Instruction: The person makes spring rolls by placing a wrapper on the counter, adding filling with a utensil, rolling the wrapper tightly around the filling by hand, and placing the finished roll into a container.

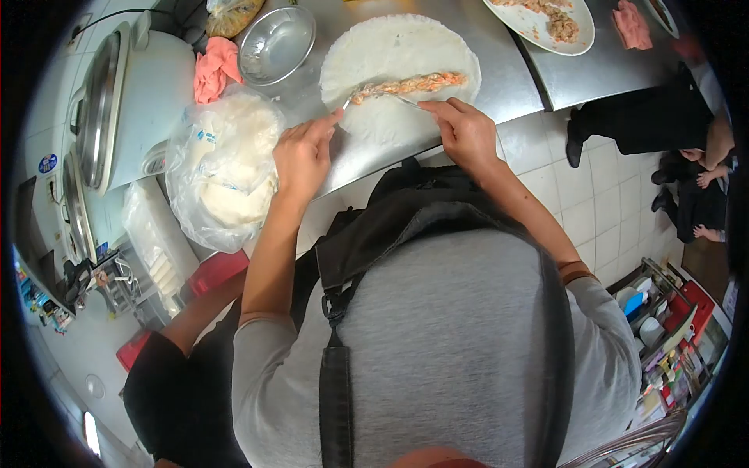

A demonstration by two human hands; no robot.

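Observation:
A large, round white wrapper sheet [398, 51] lies flat on the steel counter in front of me. Across it runs a strip of orange and beige shredded filling [421, 83]. My left hand [304, 154] is closed on a slim metal utensil [346, 103] at the sheet's left edge. From the right, my right hand [466, 134] pinches the handle of another slim metal utensil [402, 99], which reaches to the filling. Whether these are spoons or forks, I cannot tell. Both hands are at the near side of the sheet.
Left of the sheet stand a metal bowl [277, 45], a pink cloth [216, 69] and a plastic bag of white sheets [234, 195]. A white plate [581, 39] with filling sits back right. A person in black trousers [647, 117] is at the right; another sits at lower left.

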